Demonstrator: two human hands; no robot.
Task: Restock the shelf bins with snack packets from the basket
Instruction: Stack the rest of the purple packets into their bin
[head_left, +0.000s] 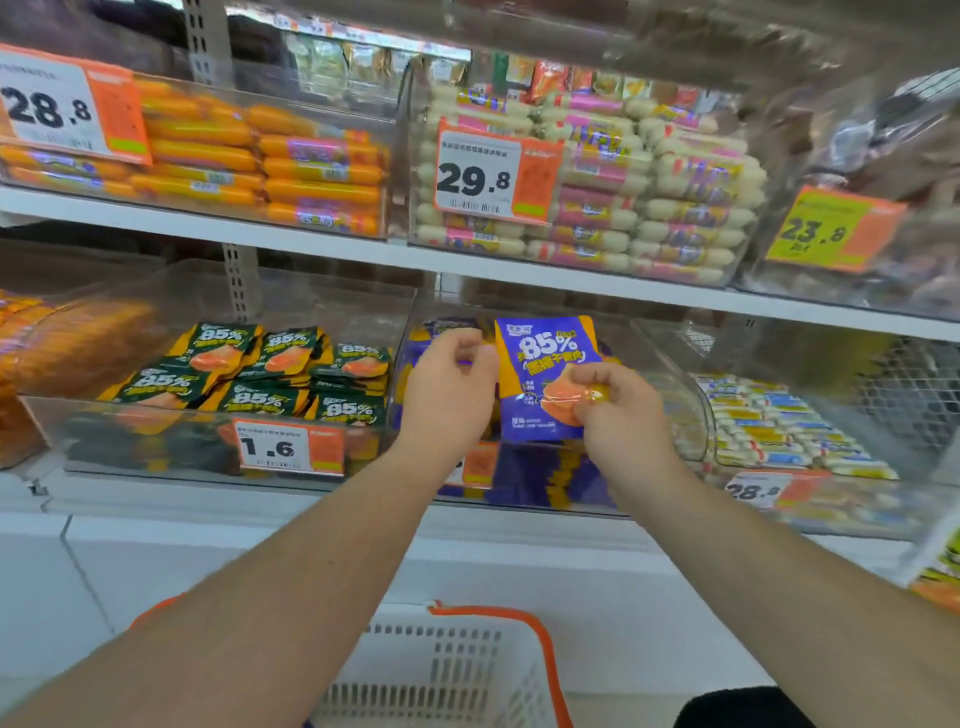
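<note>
My right hand (618, 415) pinches the lower corner of a purple snack packet (540, 364) marked 85%, held upright over the clear middle bin (524, 483) on the lower shelf. That bin holds several purple and yellow packets. My left hand (449, 384) hovers just left of the packet with curled fingers; whether it holds anything cannot be told. A white basket (441, 670) with an orange handle sits below my forearms, its inside mostly hidden.
To the left is a clear bin of green 85% packets (270, 374) with a 1.6 price tag. A bin of small white sticks (779, 431) lies to the right. The upper shelf carries orange sausages (260, 161) and white sausages (623, 182) in bins.
</note>
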